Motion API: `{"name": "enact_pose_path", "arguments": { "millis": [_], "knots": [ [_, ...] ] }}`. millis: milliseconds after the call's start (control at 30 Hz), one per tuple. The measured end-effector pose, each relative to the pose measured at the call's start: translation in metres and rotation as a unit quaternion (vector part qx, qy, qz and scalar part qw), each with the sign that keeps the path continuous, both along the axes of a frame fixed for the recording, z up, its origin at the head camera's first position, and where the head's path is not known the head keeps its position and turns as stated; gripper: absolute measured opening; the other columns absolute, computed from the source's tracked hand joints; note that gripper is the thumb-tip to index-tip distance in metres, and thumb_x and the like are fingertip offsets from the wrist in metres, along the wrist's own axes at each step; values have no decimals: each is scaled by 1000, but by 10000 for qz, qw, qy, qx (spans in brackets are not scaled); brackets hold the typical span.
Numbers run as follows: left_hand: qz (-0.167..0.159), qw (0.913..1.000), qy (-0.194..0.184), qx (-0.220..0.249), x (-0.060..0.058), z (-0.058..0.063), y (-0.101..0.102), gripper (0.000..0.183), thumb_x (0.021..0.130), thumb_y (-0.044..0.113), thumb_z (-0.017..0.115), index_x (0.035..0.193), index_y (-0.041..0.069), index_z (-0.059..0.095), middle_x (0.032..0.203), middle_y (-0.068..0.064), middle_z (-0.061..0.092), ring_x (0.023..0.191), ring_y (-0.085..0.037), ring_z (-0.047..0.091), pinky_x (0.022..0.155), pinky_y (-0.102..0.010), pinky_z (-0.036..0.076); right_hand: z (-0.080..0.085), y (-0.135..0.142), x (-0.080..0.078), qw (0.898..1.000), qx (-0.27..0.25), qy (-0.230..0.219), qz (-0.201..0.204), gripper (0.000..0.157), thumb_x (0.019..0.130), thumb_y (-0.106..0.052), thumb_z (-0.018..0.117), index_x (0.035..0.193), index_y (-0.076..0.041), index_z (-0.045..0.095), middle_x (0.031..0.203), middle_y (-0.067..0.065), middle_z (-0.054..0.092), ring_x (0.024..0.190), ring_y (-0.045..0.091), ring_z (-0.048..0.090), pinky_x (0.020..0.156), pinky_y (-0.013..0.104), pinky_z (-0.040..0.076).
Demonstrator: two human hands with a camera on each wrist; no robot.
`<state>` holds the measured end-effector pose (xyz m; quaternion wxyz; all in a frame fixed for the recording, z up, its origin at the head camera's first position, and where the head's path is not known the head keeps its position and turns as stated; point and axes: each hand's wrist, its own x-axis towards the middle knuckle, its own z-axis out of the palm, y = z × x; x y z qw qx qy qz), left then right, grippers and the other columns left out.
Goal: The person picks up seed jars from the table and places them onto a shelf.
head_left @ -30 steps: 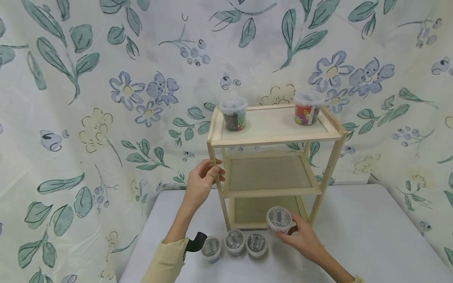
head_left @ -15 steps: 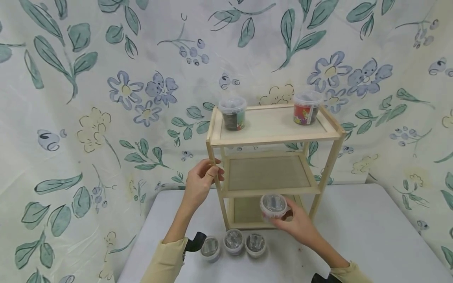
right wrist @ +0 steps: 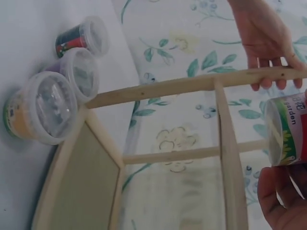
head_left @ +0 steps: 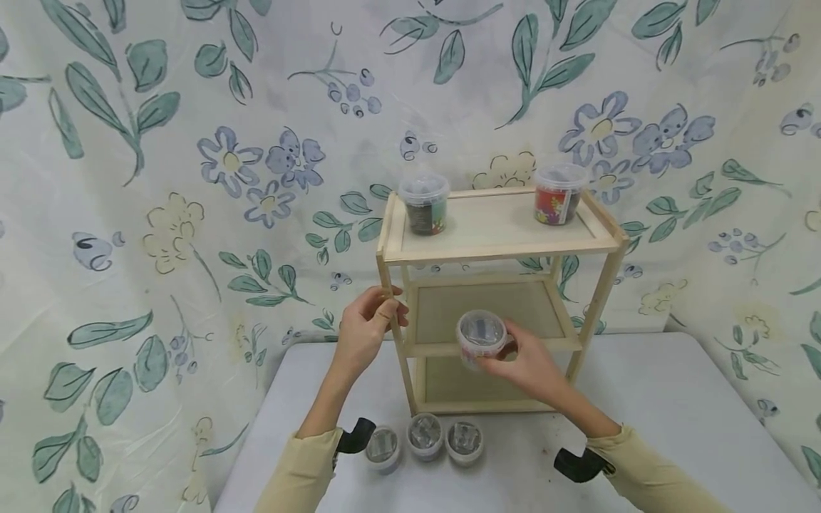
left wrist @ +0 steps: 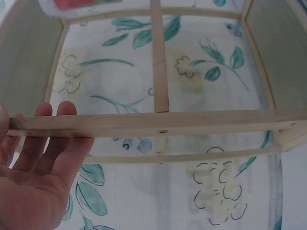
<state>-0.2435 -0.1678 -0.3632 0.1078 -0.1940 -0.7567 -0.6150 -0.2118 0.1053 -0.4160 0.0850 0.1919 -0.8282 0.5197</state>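
Observation:
My left hand (head_left: 365,324) grips the front left post of a three-tier wooden shelf (head_left: 500,249); the left wrist view shows its fingers curled around the wooden bar (left wrist: 120,124). My right hand (head_left: 532,363) holds a clear-lidded plastic tub (head_left: 481,338) by its side, in front of the middle shelf's front edge. In the right wrist view that tub (right wrist: 290,127) has a red, white and green label with "garden" on it. Two similar tubs stand on the top shelf, a dark-labelled one (head_left: 425,206) at left and a red-labelled one (head_left: 559,196) at right.
Three more lidded tubs, left (head_left: 383,449), middle (head_left: 425,436) and right (head_left: 465,443), stand on the white table (head_left: 673,413) before the shelf. A floral cloth (head_left: 288,235) hangs behind. Black wrist bands (head_left: 580,464) sit on both forearms.
The right hand has lifted the tub up and to the left, from the bottom shelf's height to the middle shelf's. The left hand keeps its place on the post.

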Motion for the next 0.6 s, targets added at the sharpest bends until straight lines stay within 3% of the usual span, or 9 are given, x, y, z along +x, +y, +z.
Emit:
{"name": "enact_pose_path", "arguments": {
  "millis": [200,300,433,600],
  "knots": [
    [-21,10000,25,-22,0,-1,0,21,103,14,54,118,1,60,97,-27,65,81,-23,67,88,-42,57,16,-10,-19,9998,172,136,6,55,81,-20,80,127,0,57,112,13,65,90,22,62,73,30,53],
    [-35,10000,42,-33,-1,-1,-1,21,103,14,53,118,0,60,98,-28,65,81,-23,68,88,-42,57,21,-15,-29,9997,225,-1,-16,57,82,-23,78,129,0,55,112,13,65,91,23,62,75,31,53],
    [-51,10000,34,-1,-1,-1,-1,22,103,15,54,118,0,60,97,-26,66,81,-23,67,88,-42,57,23,-23,-43,9992,212,-335,6,61,84,-32,77,133,-5,54,114,11,65,91,22,64,74,32,54],
    [-84,9999,-46,61,0,-1,-2,23,103,16,54,119,0,60,98,-28,65,82,-24,67,88,-42,57,21,-38,-58,9991,249,-356,4,64,83,-42,78,135,-13,56,122,5,65,107,22,61,87,42,52]
  ]
}}
